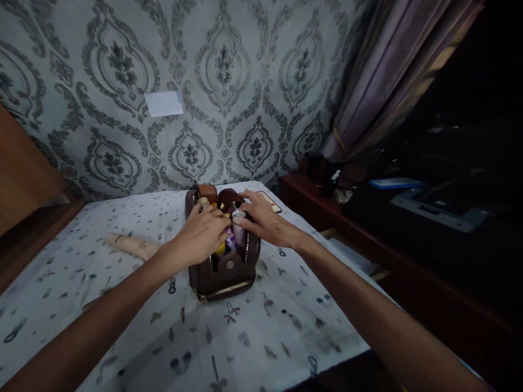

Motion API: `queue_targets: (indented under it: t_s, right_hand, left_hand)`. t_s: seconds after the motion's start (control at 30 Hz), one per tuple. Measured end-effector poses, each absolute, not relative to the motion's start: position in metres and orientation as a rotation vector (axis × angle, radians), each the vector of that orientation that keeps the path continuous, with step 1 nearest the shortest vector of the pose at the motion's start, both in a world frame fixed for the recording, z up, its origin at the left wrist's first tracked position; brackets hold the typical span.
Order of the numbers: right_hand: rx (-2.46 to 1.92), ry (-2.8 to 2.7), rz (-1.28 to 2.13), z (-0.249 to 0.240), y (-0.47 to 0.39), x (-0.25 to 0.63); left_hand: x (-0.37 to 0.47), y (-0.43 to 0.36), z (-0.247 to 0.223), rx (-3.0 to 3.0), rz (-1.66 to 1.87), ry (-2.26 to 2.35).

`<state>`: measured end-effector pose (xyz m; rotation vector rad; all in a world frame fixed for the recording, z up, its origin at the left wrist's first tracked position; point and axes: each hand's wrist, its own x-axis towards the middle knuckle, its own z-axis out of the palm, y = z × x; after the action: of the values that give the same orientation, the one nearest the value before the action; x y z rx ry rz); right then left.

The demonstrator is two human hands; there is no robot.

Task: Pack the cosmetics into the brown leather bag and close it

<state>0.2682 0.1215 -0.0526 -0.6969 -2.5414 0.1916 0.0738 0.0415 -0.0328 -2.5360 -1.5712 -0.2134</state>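
Observation:
An unzipped brown leather bag (230, 277) with gold zippers stands on the cloth, packed with small items. My left hand (204, 231) reaches over its left side into the opening, fingers bent and their tips hidden among the contents. At the right rim, my right hand (265, 218) holds the bag's side, thumb near a pale bottle with a silver top (239, 215). A purple-and-white packet (231, 239) and something yellow (221, 250) show inside between the hands. Left of the bag, partly behind my left forearm, lies a beige tube (133, 245).
A white patterned cloth (245, 348) covers the surface. Behind the bag lies a flat phone-like object (270, 201). An open drawer (353, 256) is at the right, below a dark red ledge (304, 190) with a small dark bottle (332, 184). Patterned wallpaper (223, 71) rises behind.

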Motion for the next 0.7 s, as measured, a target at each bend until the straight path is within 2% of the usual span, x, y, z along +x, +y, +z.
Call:
queue_targets:
  t_s: [0.13,0.7]
  right_hand:
    - [-0.592,-2.554,0.223,-0.052,0.120,0.268]
    - [-0.476,-2.478,0.235,-0.058,0.118,0.277]
  left_hand:
    - [0.075,0.040,-0.031,-2.535,-0.128,-1.615]
    - [0.077,0.036,-0.020,-2.621,-0.217,-1.700]
